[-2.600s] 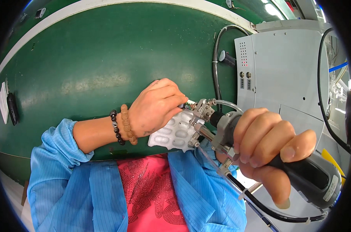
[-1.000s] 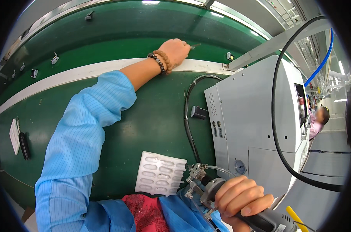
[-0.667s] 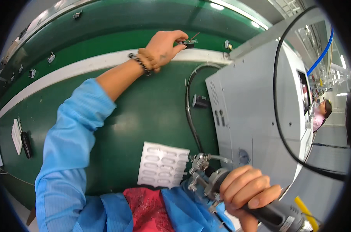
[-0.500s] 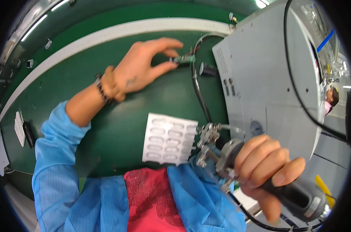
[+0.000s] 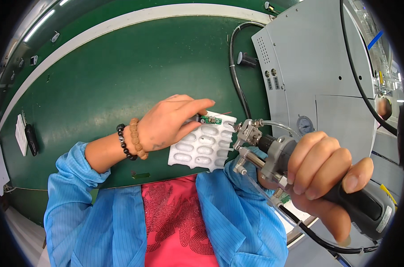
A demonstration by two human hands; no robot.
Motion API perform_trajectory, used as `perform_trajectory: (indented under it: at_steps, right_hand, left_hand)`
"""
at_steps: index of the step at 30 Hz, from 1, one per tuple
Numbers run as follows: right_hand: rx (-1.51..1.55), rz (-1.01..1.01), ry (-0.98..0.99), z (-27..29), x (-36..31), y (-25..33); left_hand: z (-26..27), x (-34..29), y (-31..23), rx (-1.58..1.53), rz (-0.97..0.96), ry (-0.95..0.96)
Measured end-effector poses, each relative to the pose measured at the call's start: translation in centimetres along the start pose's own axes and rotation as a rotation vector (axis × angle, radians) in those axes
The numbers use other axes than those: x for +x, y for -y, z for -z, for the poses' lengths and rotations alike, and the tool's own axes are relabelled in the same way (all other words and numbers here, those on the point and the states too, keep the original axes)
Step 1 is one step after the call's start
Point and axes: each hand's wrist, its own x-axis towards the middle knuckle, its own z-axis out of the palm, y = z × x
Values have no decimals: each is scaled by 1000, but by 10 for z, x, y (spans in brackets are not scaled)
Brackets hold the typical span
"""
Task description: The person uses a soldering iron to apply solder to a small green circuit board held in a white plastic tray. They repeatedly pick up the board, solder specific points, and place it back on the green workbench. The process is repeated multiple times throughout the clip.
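Head view: I am pinching a small green circuit board [image 5: 210, 119] between the fingertips of my left hand [image 5: 168, 122], holding it over the upper edge of the white moulded tray [image 5: 204, 147] lying on the green conveyor belt [image 5: 99, 80]. My right hand [image 5: 320, 171] is wrapping fully around the handheld tool [image 5: 273, 151], its metal tip [image 5: 242, 133] pointing at the tray's right edge. The pinch is narrow, so I judge the board could be slipping or tilting; the near tip could be nudging the light tray.
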Motion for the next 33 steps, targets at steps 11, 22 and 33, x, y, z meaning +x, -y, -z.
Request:
perform_trajectory:
  at_steps: [11, 22, 33]
  right_hand:
    - [25, -110, 28, -11, 10, -16]
    - [85, -25, 5, -21, 2, -31]
    - [22, -161, 9, -29, 6, -36]
  left_hand:
    - [-14, -3, 12, -100, -6, -169]
    - [-30, -10, 14, -80, -12, -263]
    - [-26, -11, 16, -137, -15, -228]
